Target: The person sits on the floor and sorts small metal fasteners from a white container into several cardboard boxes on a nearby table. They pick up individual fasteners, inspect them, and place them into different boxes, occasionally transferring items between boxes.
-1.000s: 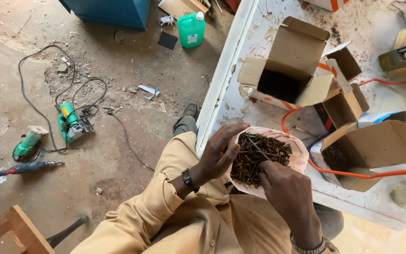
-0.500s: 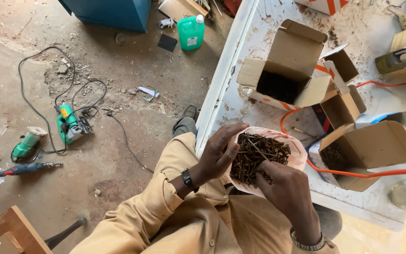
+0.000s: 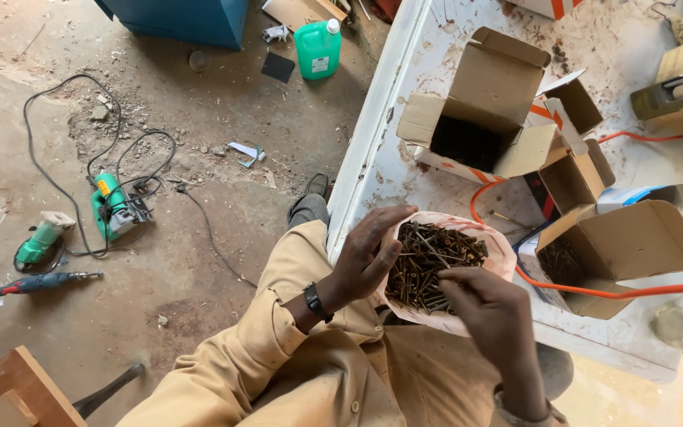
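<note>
Seated at the edge of a stained white workbench (image 3: 405,87), I cup my left hand (image 3: 365,257) around the near rim of a thin pinkish plastic bag (image 3: 499,257), fingers curled on it. Dark screws (image 3: 428,265) fill the bag, which rests at the bench edge above my lap. My right hand (image 3: 488,304) hovers over the pile, fingertips drawn together; whether they pinch a screw I cannot tell. Open cardboard boxes (image 3: 492,95) stand behind, an orange cable (image 3: 594,292) running past. Green power tools (image 3: 116,209) lie on the dirt floor.
</note>
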